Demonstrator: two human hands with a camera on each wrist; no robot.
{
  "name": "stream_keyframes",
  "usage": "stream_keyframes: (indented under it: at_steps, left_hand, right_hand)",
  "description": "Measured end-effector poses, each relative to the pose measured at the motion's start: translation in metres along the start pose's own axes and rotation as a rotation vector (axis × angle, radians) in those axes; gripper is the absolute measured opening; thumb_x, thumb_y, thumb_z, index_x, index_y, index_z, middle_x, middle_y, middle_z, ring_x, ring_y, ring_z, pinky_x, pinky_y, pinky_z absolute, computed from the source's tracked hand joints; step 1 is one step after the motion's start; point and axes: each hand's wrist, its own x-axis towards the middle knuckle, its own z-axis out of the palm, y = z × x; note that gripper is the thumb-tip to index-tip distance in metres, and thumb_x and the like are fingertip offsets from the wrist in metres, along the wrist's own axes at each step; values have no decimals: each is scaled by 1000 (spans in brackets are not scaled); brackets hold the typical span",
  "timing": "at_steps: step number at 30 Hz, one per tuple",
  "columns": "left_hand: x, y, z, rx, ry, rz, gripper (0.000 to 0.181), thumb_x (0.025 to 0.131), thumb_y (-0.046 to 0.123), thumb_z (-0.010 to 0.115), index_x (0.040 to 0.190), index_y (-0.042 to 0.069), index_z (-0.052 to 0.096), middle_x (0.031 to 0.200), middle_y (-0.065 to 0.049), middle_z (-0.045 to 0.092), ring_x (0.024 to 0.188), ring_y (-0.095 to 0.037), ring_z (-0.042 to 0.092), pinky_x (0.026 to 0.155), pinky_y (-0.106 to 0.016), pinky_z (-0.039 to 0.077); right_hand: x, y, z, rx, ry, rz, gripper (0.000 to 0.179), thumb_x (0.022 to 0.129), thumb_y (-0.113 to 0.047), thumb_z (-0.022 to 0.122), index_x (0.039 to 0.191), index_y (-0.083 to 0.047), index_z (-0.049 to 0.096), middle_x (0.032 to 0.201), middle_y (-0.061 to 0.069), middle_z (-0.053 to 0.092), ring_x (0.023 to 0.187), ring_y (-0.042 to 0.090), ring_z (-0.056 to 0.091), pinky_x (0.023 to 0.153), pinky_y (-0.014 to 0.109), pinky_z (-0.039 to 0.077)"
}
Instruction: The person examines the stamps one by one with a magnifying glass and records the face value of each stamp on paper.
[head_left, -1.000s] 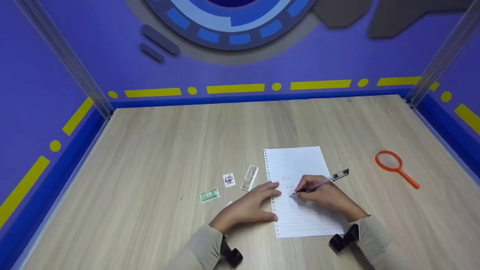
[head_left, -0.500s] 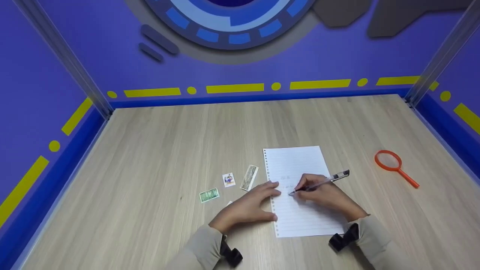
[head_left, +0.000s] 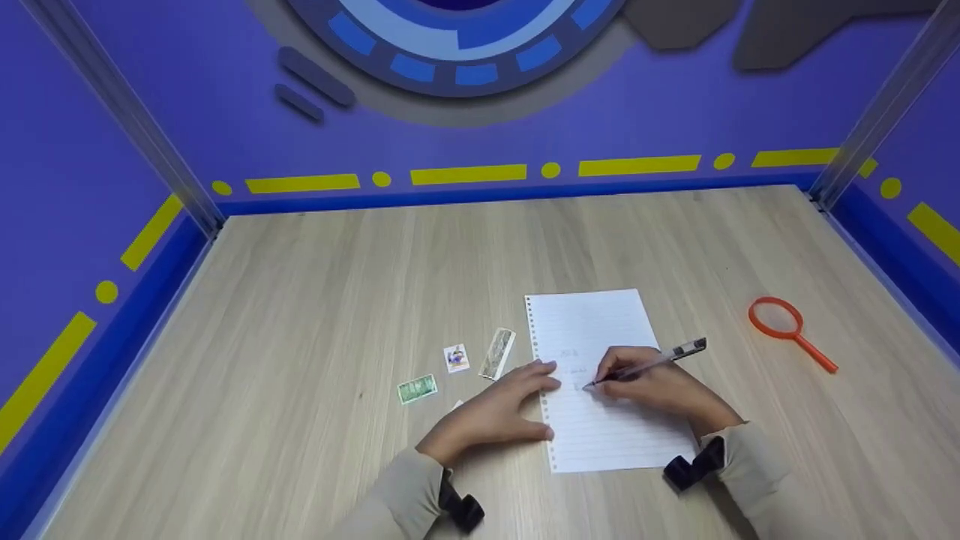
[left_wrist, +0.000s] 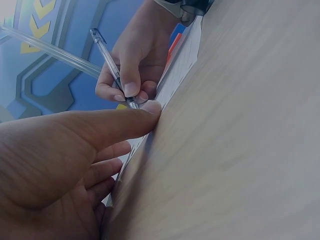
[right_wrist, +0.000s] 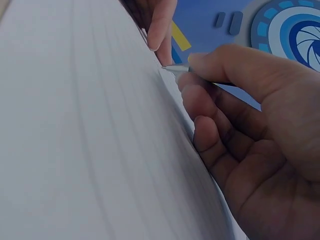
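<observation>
A sheet of lined paper [head_left: 592, 322] with punched holes down its left side lies on the table, bearing a few faint lines of writing. My right hand [head_left: 660, 386] pinches a clear pen [head_left: 679, 352] with a dark cap end, its tip on the sheet near the latest marks. In the right wrist view the pen's metal tip [right_wrist: 175, 67] meets the paper between thumb and fingers. My left hand [head_left: 495, 412] rests along the paper's left edge, thumb and fingertips touching it. From the left wrist view, the left thumb [left_wrist: 125, 122] presses the edge.
Left of the paper lie a long grey stamp [head_left: 498, 354], a small picture stamp [head_left: 456, 358] and a green stamp [head_left: 417, 389]. Another white corner shows beside the left hand, mostly hidden. An orange magnifying glass [head_left: 776, 318] lies on the right of the table [head_left: 360, 277], which has blue walls around it.
My right hand has shifted slightly to the right with the pen, and a small new mark shows by its tip. My left hand stays in place on the paper's edge.
</observation>
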Motion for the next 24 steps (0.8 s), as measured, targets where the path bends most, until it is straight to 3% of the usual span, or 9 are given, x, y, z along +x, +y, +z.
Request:
stream_keyframes:
  at_steps: [10,16,24]
  left_hand:
    - [-1,1,0,4,9,8,63,80,25,75,136,11,52,156,-2,34,147,-22,23,121,-36,19]
    - [-1,0,0,4,8,11,63,80,25,75,136,10,52,156,-2,34,147,-23,23,121,-37,19]
    - [0,0,0,-9,4,8,62,79,24,75,135,9,53,155,-3,35,147,-24,23,121,-37,20]
  right_hand:
    - [0,2,3,-1,43,5,8,83,2,68,88,-3,64,82,6,68,73,1,58,65,16,47]
    - [1,3,3,-30,55,28,9,82,1,69,88,-5,65,86,2,70,77,1,60,68,16,48]
    - [1,2,3,-82,46,101,11,83,-16,74,91,-11,68,90,5,71,79,2,59,71,16,47]
